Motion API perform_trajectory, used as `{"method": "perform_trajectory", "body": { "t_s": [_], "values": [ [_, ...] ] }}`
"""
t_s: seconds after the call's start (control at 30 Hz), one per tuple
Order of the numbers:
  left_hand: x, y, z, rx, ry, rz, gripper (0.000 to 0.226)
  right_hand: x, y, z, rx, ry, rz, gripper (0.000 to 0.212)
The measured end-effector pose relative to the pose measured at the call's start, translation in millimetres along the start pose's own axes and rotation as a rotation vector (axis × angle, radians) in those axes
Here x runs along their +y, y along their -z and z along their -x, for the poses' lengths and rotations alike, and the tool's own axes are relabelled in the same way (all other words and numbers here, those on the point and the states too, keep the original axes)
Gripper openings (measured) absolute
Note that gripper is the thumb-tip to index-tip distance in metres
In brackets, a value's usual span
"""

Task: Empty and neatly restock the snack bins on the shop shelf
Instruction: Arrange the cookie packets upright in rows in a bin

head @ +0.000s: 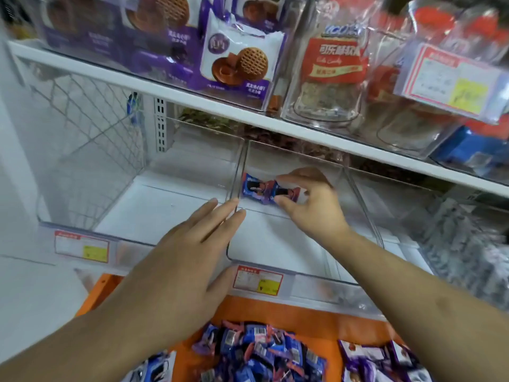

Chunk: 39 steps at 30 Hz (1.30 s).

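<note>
Two blue snack packets (261, 191) sit at the back of the clear middle bin (275, 244), pinched by my right hand (311, 199), left hand (181, 249) spread flat on the divider; I judge squaring them against the rear wall best.

In front of you the lower white shelf (170, 213) carries clear plastic bins (275, 257) side by side, price tags on their fronts. The upper shelf (192, 96) holds more clear bins of purple biscuit packs (237, 64) and red-labelled sweets (333, 64).
</note>
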State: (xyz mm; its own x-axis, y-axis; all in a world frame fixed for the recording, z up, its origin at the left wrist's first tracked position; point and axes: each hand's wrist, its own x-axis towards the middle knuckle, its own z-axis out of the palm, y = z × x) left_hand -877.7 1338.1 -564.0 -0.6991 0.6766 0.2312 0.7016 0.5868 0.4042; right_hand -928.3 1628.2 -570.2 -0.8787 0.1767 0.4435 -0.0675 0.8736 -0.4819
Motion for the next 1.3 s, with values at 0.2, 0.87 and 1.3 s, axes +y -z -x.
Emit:
{"method": "perform_trajectory", "body": {
  "t_s": [0.2,0.87,1.3],
  "values": [
    [24,-2,28,0.019,-0.165,0.006,0.050,-64,75,129,-0.094,0.068,-0.284,0.018],
    [-19,-270,105,-0.605,0.497,0.257,0.054,92,-122,287,-0.804,-0.263,0.234,0.079],
    [9,-136,73,-0.370,0.983,1.184,0.042,8,-10,240,-0.729,-0.588,-0.382,0.007]
  ]
}}
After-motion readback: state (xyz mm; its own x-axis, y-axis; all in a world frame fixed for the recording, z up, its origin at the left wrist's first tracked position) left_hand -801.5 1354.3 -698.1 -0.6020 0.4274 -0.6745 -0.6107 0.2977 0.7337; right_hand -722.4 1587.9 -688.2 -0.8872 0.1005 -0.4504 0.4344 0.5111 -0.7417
